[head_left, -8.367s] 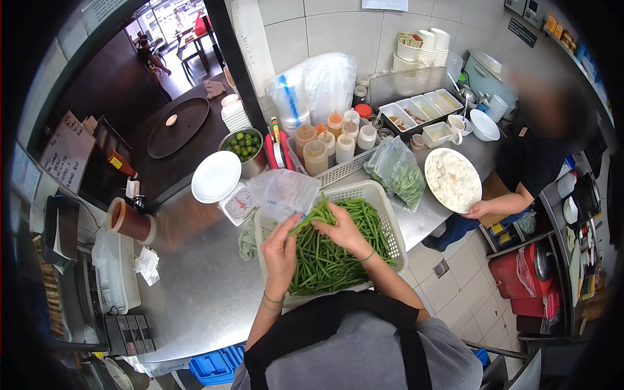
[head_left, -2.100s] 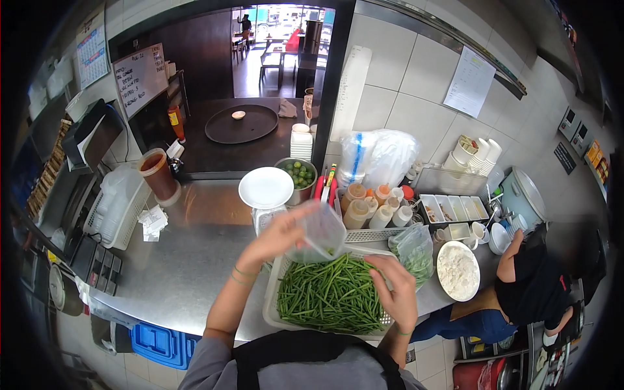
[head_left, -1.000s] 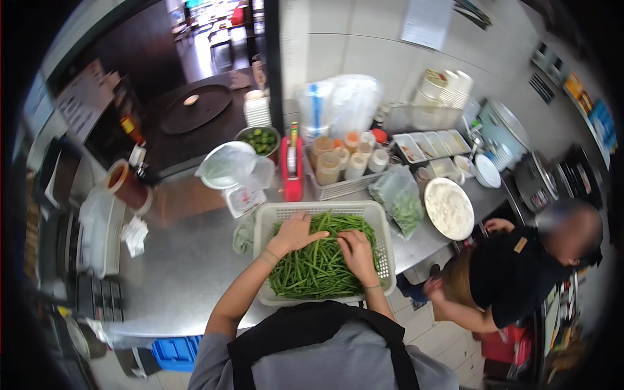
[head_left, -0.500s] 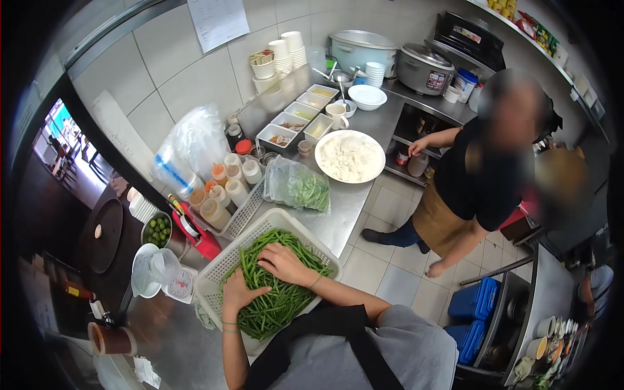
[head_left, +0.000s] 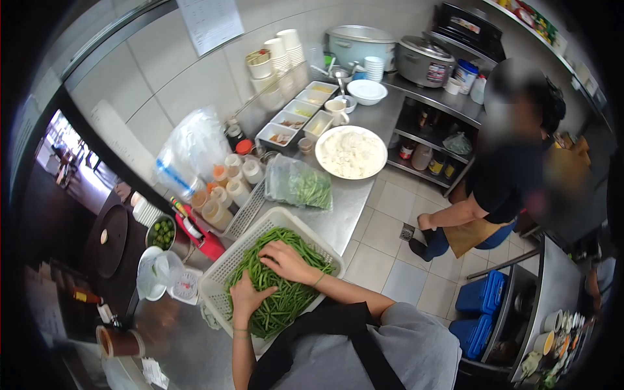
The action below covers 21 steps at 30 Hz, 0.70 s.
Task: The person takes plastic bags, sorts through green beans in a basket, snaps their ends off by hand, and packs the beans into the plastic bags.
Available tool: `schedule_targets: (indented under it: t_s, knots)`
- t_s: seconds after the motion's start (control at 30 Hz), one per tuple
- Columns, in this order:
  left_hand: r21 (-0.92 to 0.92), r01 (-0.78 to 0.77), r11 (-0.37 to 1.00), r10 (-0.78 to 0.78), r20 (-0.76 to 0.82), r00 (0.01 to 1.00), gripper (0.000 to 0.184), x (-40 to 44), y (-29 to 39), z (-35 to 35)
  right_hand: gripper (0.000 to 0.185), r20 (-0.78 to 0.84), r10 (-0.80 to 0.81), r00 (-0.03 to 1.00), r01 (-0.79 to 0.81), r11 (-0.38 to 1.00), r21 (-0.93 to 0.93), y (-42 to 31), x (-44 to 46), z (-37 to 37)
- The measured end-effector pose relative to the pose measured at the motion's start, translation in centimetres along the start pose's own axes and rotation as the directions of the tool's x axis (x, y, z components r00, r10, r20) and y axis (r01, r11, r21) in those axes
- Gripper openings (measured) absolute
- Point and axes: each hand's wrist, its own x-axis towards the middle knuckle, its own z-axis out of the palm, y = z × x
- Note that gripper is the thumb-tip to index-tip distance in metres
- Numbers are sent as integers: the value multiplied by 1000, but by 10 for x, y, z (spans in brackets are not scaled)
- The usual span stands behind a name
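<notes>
Cut green beans [head_left: 286, 303] fill a white perforated basket [head_left: 218, 284] on the steel counter. My left hand [head_left: 249, 298] rests on the beans at the basket's left side, thumb spread from its fingers. Farther up, my right hand [head_left: 286, 260] lies on the beans with its fingers a little bent and apart. Neither hand visibly lifts any beans. A clear plastic bag [head_left: 168, 270] sits on a white plate [head_left: 149, 286] over a scale [head_left: 185, 285]. Beyond the basket lies a bag of green leaves [head_left: 300, 184].
Squeeze bottles [head_left: 227, 188] stand in a rack behind the basket. A bowl of white food [head_left: 351, 153] is near the counter's edge [head_left: 356, 224]. Another person [head_left: 497, 175] stands on the tiled floor at the right. Blue bins [head_left: 481, 292] are at the lower right.
The plastic bag left my left hand and now lies on the plate. Both hands came down onto the beans. The view swung right, and the co-worker turned away and bent forward.
</notes>
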Motion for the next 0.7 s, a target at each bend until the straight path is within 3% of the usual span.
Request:
schedule_targets:
  t_s: [0.13,0.17,0.3,0.37,0.47,0.6,0.7]
  knots:
    - [-67,-7,998,4,-45,999,62,1,-6,-1,15,-12,-10,1000,10,998,60,-5,7,-7]
    - [-88,13,996,-18,-57,998,61,-1,-9,-1,13,-105,-53,993,63,994,93,-5,9,-8]
    - [-277,14,961,-48,-119,992,64,-12,-9,-15,17,-104,163,981,-130,954,271,1,7,-20]
    - [-422,-26,906,-29,-124,992,61,-20,-6,-28,21,-45,253,966,-212,884,416,10,5,-17]
    - [-646,8,763,-72,-73,995,55,-30,-14,-38,32,217,291,932,-363,754,548,3,5,-22]
    - [-618,-20,786,-23,-62,998,56,-36,-17,-49,53,439,169,882,-434,653,621,-17,8,-12]
    - [-638,-33,769,-22,-78,997,58,-35,-18,-41,64,519,38,854,-391,704,593,-23,8,9]
